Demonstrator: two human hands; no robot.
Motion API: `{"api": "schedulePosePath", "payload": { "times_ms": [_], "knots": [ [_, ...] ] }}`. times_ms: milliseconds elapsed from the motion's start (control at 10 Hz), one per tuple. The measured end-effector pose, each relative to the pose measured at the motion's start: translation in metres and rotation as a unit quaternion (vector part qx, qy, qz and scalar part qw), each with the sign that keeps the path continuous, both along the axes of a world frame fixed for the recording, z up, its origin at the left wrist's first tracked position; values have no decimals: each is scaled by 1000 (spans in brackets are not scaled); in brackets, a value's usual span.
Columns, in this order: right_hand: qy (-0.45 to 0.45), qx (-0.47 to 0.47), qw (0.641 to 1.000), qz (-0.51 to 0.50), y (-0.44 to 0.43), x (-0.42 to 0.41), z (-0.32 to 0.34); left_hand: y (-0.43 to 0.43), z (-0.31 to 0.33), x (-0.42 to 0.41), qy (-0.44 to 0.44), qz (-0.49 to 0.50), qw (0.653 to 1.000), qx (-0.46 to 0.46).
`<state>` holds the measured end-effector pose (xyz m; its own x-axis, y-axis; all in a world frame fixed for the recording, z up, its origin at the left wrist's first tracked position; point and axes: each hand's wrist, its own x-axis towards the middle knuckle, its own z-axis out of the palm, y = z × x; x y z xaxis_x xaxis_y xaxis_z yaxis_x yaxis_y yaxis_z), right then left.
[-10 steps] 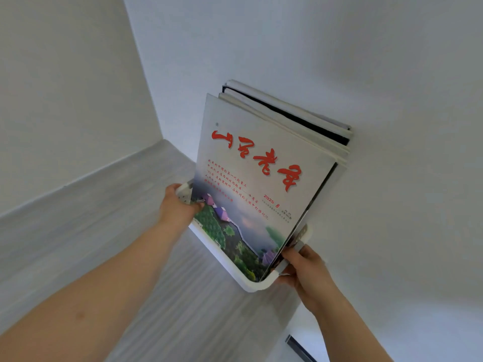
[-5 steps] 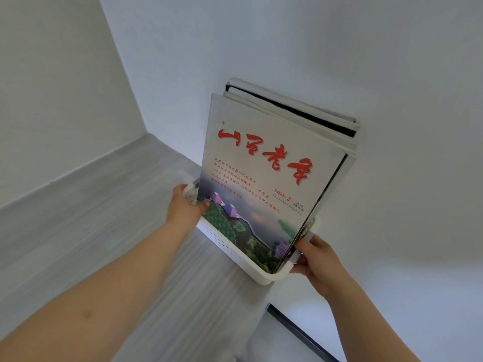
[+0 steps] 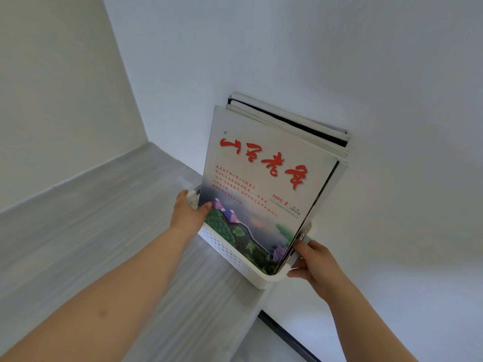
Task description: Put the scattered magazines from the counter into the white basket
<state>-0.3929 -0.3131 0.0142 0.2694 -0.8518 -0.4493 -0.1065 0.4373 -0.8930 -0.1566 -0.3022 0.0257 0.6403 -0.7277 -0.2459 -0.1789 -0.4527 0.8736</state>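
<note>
- The left hand (image 3: 187,215) gripped the left end of the white basket (image 3: 230,253), fingers curled round its rim and the thumb lying against the lower corner of the front magazine (image 3: 261,184).
- The right hand (image 3: 317,265) held the basket's right end, fingers wrapped round the rim beside the cut-out handle.
- The front magazine stood upright in the basket, tilted back, its pale cover showing red calligraphy above a landscape with purple roofs.
- Behind it the other magazines (image 3: 287,124) stood in the same basket, their top edges stepped higher, one with a dark edge, the rearmost leaning against the wall (image 3: 339,61).
- The basket, perforated along its front wall, was at the right end of the grey wood-grain counter (image 3: 104,231); whether it rested there or was lifted could not be told.
- A dark strip (image 3: 287,338) ran below the counter's end.
</note>
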Motion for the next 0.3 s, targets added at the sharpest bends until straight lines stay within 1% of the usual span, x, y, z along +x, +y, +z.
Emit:
{"api": "schedulePosePath", "payload": {
  "times_ms": [100,200,300],
  "knots": [
    [16,-6,999,-33,8,-3,4,13,5,-2,-17,-17,1000,3],
    [24,-19,997,-68,22,-8,6,36,8,0,-63,-63,996,18],
    [50,-43,994,-87,45,-11,9,72,11,6,-91,-114,989,32]
  ]
}}
